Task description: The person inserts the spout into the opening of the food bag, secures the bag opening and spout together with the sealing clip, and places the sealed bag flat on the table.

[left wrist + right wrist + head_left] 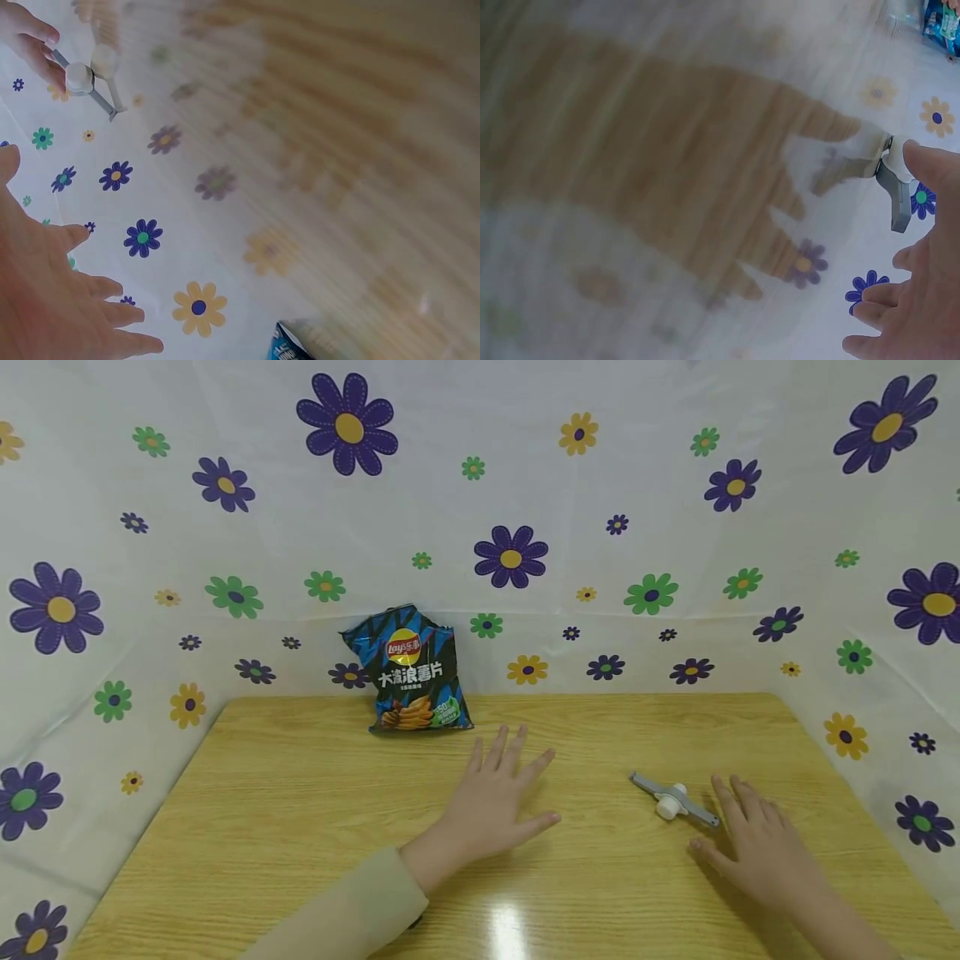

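Observation:
A blue and black bag of potato chips [417, 672] stands at the far edge of the table, leaning toward the flowered cloth behind. My left hand [491, 806] is spread just above the wood, to the right of and nearer than the bag, holding nothing. On the right lies a grey sealing bag clip [701, 813] with a white round cap [669, 807] at its middle. Beside its near end, my right hand [765, 852] hovers with fingers spread and thumb apart. In the right wrist view, the clip [895, 196] shows just past the right thumb.
The yellow wooden table [300, 793] is glossy and mirrors the hands and the clip. A white cloth [420, 510] with purple, green and yellow flowers encloses the table at the back and both sides.

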{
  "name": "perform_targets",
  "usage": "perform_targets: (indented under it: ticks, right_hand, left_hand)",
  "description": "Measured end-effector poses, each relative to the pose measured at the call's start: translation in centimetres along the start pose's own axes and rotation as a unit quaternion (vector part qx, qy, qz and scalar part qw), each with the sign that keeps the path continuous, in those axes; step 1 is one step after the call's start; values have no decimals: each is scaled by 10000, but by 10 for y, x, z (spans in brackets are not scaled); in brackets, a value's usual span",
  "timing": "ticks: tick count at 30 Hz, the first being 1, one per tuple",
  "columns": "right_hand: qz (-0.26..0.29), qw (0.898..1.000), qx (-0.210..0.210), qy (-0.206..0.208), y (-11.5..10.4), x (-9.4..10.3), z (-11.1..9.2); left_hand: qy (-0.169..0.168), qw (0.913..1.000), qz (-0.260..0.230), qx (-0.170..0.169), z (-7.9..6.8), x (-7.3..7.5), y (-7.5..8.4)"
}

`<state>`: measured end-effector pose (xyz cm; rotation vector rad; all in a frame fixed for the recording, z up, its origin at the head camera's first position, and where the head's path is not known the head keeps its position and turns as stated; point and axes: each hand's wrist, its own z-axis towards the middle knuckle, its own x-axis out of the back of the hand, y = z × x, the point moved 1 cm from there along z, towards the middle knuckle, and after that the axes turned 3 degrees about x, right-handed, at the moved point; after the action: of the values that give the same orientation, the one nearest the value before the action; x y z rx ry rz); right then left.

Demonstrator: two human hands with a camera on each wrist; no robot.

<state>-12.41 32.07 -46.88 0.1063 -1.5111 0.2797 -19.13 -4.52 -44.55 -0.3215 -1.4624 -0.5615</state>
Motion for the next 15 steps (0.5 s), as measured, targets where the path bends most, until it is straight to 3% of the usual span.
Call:
perform_targets:
  ticks: [15]
  right_hand:
    - [260, 9994, 241, -25, -5, 0, 4]
  left_hand:
    - [-72, 9996, 83, -269, 19, -9, 27]
